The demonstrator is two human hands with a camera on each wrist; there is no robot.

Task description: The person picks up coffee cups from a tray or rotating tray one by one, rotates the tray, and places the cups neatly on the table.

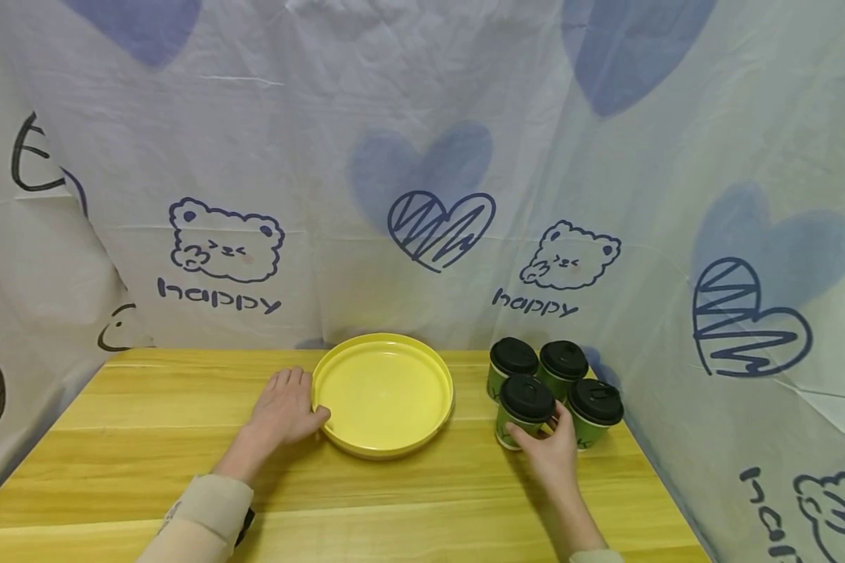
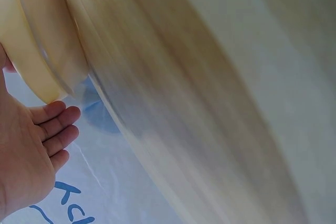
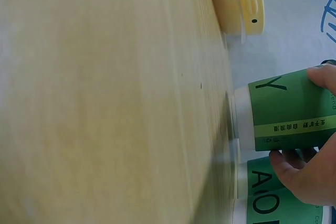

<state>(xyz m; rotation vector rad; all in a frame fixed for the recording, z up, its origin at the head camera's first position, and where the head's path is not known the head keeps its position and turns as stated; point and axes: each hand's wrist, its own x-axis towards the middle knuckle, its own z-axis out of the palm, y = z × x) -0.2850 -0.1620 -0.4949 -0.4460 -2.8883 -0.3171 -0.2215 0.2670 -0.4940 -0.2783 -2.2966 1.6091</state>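
A round yellow tray [image 1: 383, 395] with a raised rim lies on the wooden table. At its left edge is my left hand [image 1: 289, 407], fingers nearly straight and the thumb at the rim. The left wrist view shows the fingertips close to the tray's outer wall. To the right, my right hand [image 1: 555, 450] grips a green paper coffee cup [image 1: 512, 422] with a black lid, thumb on one side and fingers on the other. That cup [image 3: 286, 114] stands upright at the front of a group, a dark letter Y on its side in the right wrist view.
Close behind and beside the gripped cup stand 3 similar lidded cups, at back left [image 1: 512, 357], at back [image 1: 563, 360] and at right [image 1: 595, 403]. A printed white cloth [image 1: 310, 156] hangs behind the wooden table [image 1: 394, 508] and along its sides.
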